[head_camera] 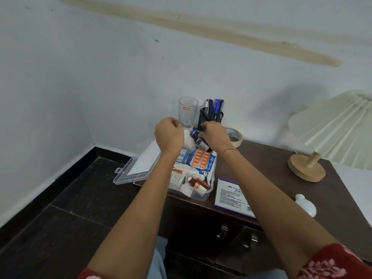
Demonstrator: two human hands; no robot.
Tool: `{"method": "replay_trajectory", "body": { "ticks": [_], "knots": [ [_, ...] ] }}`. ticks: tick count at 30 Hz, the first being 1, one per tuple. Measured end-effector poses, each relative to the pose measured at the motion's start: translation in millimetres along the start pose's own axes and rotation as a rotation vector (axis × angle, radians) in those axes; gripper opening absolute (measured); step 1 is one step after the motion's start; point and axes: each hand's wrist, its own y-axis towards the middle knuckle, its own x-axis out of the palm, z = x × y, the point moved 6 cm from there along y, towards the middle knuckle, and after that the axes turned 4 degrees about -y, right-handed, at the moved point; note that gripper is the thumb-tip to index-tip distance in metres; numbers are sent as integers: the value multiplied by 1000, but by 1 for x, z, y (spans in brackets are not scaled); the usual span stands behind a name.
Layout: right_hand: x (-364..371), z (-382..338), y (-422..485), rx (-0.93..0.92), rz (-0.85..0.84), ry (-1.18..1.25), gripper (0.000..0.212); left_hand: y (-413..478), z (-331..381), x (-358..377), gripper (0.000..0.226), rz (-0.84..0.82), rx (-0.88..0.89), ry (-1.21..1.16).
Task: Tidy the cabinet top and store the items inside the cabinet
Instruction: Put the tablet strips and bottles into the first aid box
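At the bottom centre I saw the cabinet's [281, 158] closed doors with metal handles [223, 231]. On its dark top, near the front edge, lay a Faber-Castell stamp pad box [227, 195], and left of it a clear plastic medicine box [201, 196], its lid [138, 168] swung open to the left. An orange blister pack [202, 159] and a brown bottle [198, 184] lay inside. Over the box's far end my left hand [169, 135] hung with fingers curled; I could not tell what it held. My right hand [215, 135] bent its fingers down at a purple-capped bottle [193, 133], grip unclear. Behind stood a tape roll [235, 136], a glass tumbler [187, 111] and a mesh pen holder [210, 117]
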Motion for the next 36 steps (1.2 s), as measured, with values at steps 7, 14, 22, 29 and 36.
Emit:
{"method": "replay_trajectory", "body": {
  "ticks": [7, 14, 22, 29, 36],
  "knots": [
    [7, -96, 19, -314, 47, -148, 35, 23, -51, -58, 11, 2, -47, 543],
    [84, -183, 40, -590, -243, -372, 47, 34, -110, -82, 21, -198, -254, 781],
    [141, -215, 49, -659, -516, -453, 50, 42, -132, -83, 24, -275, -346, 754],
    [131, -226, 55, -643, -458, -446, 34, 49, -139, -98, 14, -254, -410, 749],
    [99, -233, 62, -713, -308, -450, 29, 58, -122, -118, 27, -180, -387, 679]
  ]
}}
